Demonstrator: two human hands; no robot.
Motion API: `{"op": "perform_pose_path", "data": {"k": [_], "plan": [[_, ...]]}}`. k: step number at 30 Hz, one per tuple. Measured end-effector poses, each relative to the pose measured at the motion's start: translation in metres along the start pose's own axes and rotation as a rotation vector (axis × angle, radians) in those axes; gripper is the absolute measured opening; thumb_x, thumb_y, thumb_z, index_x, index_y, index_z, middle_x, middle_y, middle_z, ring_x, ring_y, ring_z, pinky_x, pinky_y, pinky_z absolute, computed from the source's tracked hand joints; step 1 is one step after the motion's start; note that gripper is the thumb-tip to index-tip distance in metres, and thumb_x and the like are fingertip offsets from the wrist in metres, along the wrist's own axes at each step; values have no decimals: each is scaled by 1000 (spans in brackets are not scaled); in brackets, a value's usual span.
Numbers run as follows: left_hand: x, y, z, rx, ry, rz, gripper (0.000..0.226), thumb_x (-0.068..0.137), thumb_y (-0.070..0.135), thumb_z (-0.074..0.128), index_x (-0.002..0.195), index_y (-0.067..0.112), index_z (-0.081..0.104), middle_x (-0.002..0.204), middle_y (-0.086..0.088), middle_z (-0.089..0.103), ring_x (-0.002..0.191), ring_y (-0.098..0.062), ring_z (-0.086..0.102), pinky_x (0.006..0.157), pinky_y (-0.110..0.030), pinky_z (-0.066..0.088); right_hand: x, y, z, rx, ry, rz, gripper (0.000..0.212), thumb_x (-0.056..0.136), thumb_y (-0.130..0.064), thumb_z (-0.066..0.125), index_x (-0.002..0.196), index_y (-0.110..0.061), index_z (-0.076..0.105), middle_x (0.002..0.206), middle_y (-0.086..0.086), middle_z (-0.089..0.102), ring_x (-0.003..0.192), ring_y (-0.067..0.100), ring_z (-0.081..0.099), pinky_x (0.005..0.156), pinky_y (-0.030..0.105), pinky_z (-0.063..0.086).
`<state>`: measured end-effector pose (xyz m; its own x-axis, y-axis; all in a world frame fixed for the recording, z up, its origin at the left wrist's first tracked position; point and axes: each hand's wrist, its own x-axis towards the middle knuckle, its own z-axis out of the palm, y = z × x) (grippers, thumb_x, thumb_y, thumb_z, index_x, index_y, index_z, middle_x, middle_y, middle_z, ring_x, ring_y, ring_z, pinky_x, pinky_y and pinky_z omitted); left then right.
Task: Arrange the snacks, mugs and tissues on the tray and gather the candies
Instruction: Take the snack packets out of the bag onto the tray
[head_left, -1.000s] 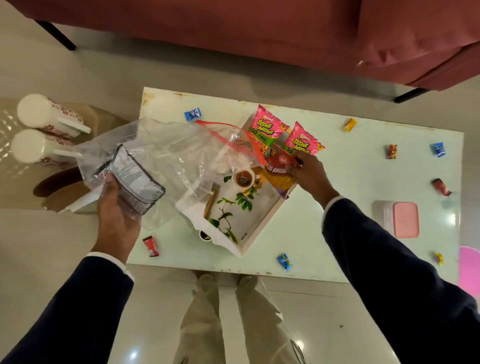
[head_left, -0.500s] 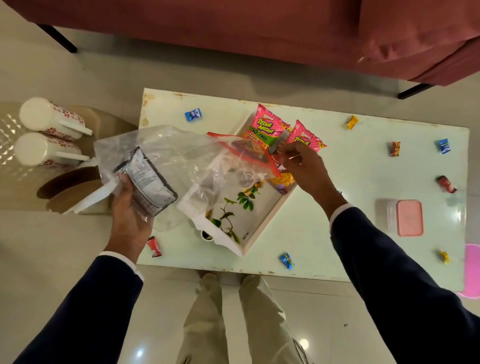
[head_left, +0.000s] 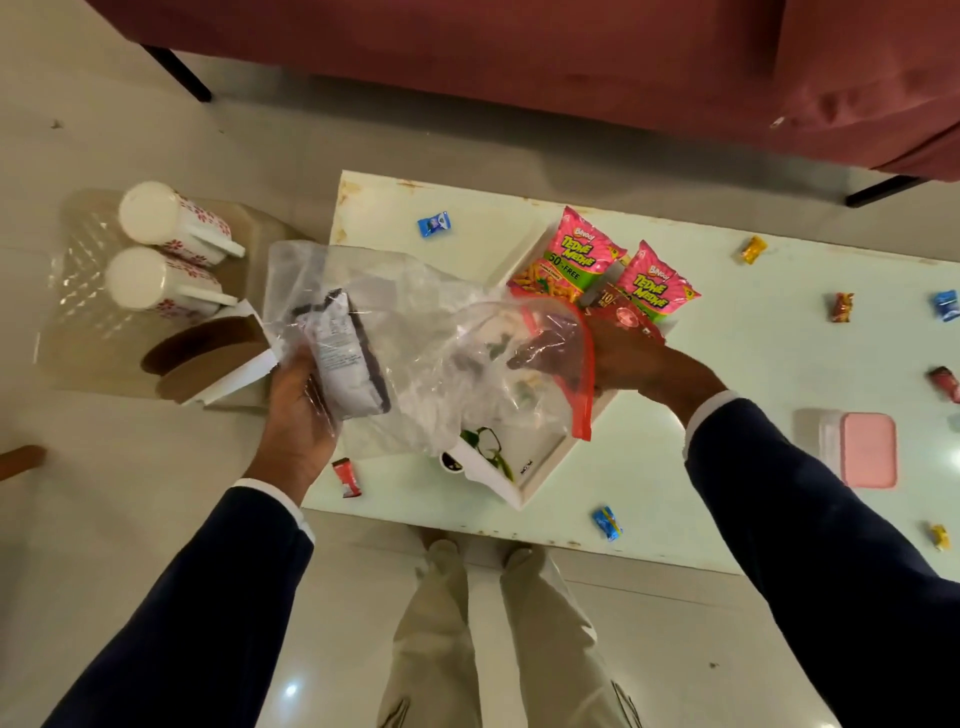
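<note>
My left hand grips a clear zip bag with a red seal; a silver and dark snack packet lies inside it. My right hand is at the bag's mouth, its fingers spread inside the plastic. Under the bag sits a white leaf-printed tray. At the tray's far end lie two pink snack packs and a red packet. Two white flowered mugs stand to the left. Candies dot the table, such as a blue one and a red one.
The pale table carries a pink-lidded box at right and more candies, among them yellow and blue. An open white carton sits by the mugs. A red sofa runs behind the table.
My right hand left the red packet on the tray and moved left into the bag's mouth. My left hand brought the bag rightward over the tray.
</note>
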<state>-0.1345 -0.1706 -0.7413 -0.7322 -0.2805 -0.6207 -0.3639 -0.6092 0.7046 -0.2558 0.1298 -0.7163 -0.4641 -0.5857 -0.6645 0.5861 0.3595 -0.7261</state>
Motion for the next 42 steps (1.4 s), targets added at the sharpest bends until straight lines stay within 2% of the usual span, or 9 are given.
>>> {"op": "perform_pose_path", "data": {"k": [5, 12, 15, 21, 24, 28, 33, 38, 42], "plan": [[3, -11, 0, 159, 21, 7, 34, 104, 36, 50, 125, 20, 72, 123, -5, 73, 111, -20, 69, 99, -43, 55, -6, 4, 12, -150, 54, -96, 31, 84, -23, 78, 111, -38, 70, 99, -4, 72, 97, 6, 68, 76, 16, 57], [-2, -20, -2, 240, 19, 31, 27, 103, 18, 56, 99, 25, 82, 104, 2, 79, 97, -13, 75, 81, -30, 61, -2, 2, 57, -94, -58, 63, 42, 94, 16, 47, 134, 4, 49, 125, 22, 67, 115, 30, 65, 94, 28, 53], [-2, -18, -6, 283, 104, 57, 17, 98, 13, 64, 96, 20, 79, 94, 2, 79, 87, -14, 74, 78, -35, 61, -2, 11, 62, -389, -6, 126, 47, 94, 12, 55, 139, 11, 44, 143, 26, 51, 133, 40, 50, 92, 26, 44], [-3, -9, -11, 369, 124, 12, 23, 97, 12, 63, 81, 19, 77, 87, -1, 76, 85, -19, 73, 84, -36, 59, -10, -37, 100, 44, -24, -234, 19, 90, 3, 64, 106, 5, 74, 141, 8, 60, 135, 16, 53, 116, 41, 40], [-5, -12, -12, 416, 90, -46, 32, 99, 6, 59, 73, 17, 74, 68, 8, 74, 65, -6, 71, 62, -21, 57, -22, -17, 98, 290, 201, -362, 31, 66, -40, 89, 93, -27, 82, 93, -28, 75, 73, -29, 58, 65, -4, 47], [-7, -16, -8, 376, -28, -155, 26, 96, 29, 59, 97, 9, 75, 92, -8, 76, 85, -24, 72, 75, -33, 59, -9, 35, 84, 588, 228, 38, 24, 80, 18, 66, 85, -5, 64, 53, -2, 69, 51, 2, 68, 55, 16, 55], [-11, -17, -13, 147, -83, -266, 43, 97, 50, 52, 100, 12, 73, 99, -14, 70, 92, -30, 70, 82, -38, 57, -5, 24, 84, 641, 326, 113, 76, 24, -12, 76, 92, 17, 66, 52, 4, 65, 47, 11, 65, 53, 22, 55], [-4, -2, -30, 184, 94, 95, 14, 105, 20, 51, 108, 16, 63, 89, -9, 59, 59, -13, 59, 46, -24, 44, 0, 28, 51, 495, 265, 204, 38, 69, 26, 70, 103, 8, 66, 98, 28, 68, 74, 13, 73, 72, 21, 58], [0, 20, -41, -17, 205, 181, 18, 104, 21, 51, 108, 21, 68, 103, -3, 69, 93, -23, 66, 79, -39, 58, 12, 5, 17, 101, 174, -188, 37, 92, -4, 65, 125, -20, 58, 115, -3, 73, 103, 17, 71, 81, 33, 61]]}}
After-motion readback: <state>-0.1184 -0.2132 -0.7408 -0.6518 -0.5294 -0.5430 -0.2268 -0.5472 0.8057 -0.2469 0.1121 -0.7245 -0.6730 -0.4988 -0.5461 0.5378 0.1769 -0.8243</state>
